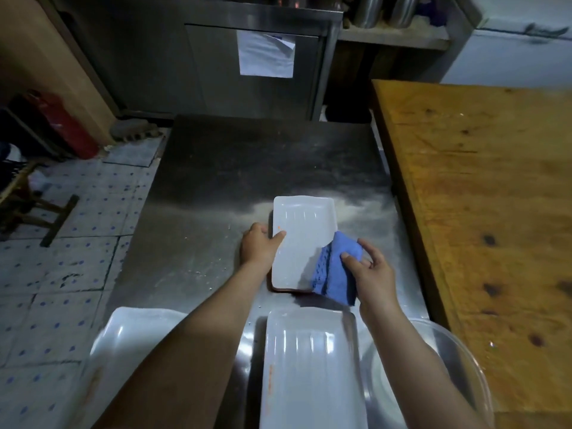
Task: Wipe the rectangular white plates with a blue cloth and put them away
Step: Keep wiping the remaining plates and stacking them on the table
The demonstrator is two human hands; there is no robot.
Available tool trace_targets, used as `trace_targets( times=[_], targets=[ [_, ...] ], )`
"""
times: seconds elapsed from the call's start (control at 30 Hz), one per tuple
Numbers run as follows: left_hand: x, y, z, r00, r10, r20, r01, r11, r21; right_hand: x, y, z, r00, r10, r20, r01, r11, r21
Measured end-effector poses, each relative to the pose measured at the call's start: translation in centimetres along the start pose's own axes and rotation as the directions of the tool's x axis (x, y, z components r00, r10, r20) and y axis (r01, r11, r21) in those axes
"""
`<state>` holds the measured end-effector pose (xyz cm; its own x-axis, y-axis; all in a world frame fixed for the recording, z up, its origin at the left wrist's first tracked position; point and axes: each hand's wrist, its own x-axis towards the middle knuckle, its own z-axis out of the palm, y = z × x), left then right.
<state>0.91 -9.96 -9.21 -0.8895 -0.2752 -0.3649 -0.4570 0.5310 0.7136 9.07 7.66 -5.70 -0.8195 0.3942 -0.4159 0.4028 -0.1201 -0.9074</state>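
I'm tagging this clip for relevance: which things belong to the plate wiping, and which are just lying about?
Job: far plate, gripped by the left hand; cloth in the right hand; near plate; left plate.
Lying about: clear bowl, wooden table, red extinguisher, paper sheet, stool.

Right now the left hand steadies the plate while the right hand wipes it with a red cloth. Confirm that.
Not quite: the head view shows a blue cloth, not red. The left hand steadies the plate; the right hand wipes.
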Motion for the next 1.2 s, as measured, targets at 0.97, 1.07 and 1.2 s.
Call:
trace_targets(
  times=[0.97,1.07,1.2],
  targets=[
    [-2.1,0.7,-2.3,0.994,-0.029,-0.103,0.003,0.970,-0.244,-1.9,-2.0,-3.7,0.999,-0.010,-0.050,0.015,0.994,0.109],
    [-3.9,1.6,-3.1,0.995,-0.055,-0.086,0.029,0.959,-0.281,-2.9,-3.0,-4.9,0.998,-0.051,-0.049,0.057,0.989,0.134],
    [-7.2,3.2,-3.5,0.997,0.032,-0.066,-0.053,0.937,-0.345,-4.7,-4.1,-6.9,0.995,-0.085,-0.045,0.091,0.983,0.162]
  ],
)
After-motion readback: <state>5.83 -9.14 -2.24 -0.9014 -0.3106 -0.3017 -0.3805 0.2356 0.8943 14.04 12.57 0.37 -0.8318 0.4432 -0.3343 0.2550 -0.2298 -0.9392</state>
